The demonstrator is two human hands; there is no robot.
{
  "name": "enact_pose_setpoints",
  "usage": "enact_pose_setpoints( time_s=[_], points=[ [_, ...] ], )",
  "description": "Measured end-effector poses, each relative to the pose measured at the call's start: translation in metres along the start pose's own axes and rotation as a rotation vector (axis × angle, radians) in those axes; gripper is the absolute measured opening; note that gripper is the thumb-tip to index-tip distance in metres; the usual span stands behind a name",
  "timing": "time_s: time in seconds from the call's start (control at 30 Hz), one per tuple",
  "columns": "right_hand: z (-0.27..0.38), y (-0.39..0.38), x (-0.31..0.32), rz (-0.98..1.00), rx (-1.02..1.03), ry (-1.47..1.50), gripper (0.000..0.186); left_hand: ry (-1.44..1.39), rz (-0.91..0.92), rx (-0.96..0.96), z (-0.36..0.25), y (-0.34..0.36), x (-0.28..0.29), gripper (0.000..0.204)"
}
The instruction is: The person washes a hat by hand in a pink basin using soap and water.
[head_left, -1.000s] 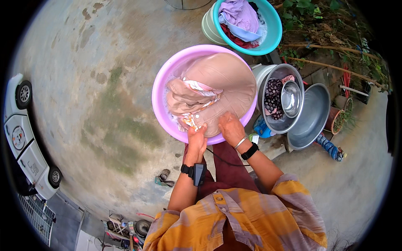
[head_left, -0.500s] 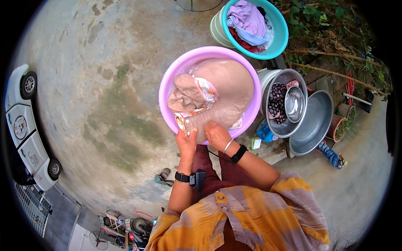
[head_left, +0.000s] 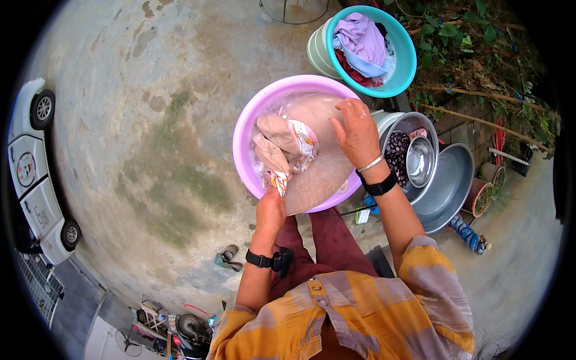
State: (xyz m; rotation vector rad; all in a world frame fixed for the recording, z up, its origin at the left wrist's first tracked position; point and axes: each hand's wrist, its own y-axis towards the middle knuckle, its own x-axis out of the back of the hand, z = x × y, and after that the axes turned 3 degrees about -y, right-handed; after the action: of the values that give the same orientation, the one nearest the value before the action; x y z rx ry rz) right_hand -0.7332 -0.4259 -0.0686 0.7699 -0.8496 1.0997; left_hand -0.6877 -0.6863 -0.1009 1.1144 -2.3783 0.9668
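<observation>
A pink-purple basin point(head_left: 242, 127) stands in front of me with soapy water in it. A wet beige garment point(head_left: 321, 183) with a white, pink and orange patterned lining fills most of it. Near the basin's front left rim, my left hand point(head_left: 271, 211) is closed on the garment's patterned edge. The exact grip of its fingers is partly hidden. My right hand point(head_left: 356, 129) hovers over the basin's right side, above the spread cloth, fingers loosely extended and thumb apart, holding nothing.
Behind the basin stands a teal-rimmed bucket point(head_left: 410, 57) holding lilac, blue and red laundry. To the right are a metal basin point(head_left: 384, 141) with dark printed cloth and a metal bowl point(head_left: 422, 157), a larger grey basin point(head_left: 453, 192) and plant pots point(head_left: 480, 198). A toy-like white car point(head_left: 37, 174) appears far left.
My right hand has let go of the garment near the front rim and risen to the right. The left hand keeps hold, and the buttoned edge has shifted out of sight.
</observation>
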Motion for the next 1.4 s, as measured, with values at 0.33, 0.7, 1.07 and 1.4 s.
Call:
enact_pose_setpoints(
  time_s=[0.33,0.7,1.07,1.4],
  points=[
    [0.009,0.038,-0.051,0.824,-0.278,-0.317,0.079,-0.430,-0.052,-0.002,0.011,0.017,0.014,0.032],
    [0.038,-0.009,0.030,0.424,-0.041,0.255,0.044,-1.156,-0.136,0.475,0.009,0.028,0.043,0.013],
    [-0.031,-0.003,0.050,0.254,-0.290,0.529,0.034,-1.747,-0.190,0.167,0.040,0.025,0.055,0.023],
    [-0.019,0.014,0.026,0.204,-0.230,0.559,0.035,-1.660,0.101,0.341,0.004,0.059,0.074,0.043]
  ],
)
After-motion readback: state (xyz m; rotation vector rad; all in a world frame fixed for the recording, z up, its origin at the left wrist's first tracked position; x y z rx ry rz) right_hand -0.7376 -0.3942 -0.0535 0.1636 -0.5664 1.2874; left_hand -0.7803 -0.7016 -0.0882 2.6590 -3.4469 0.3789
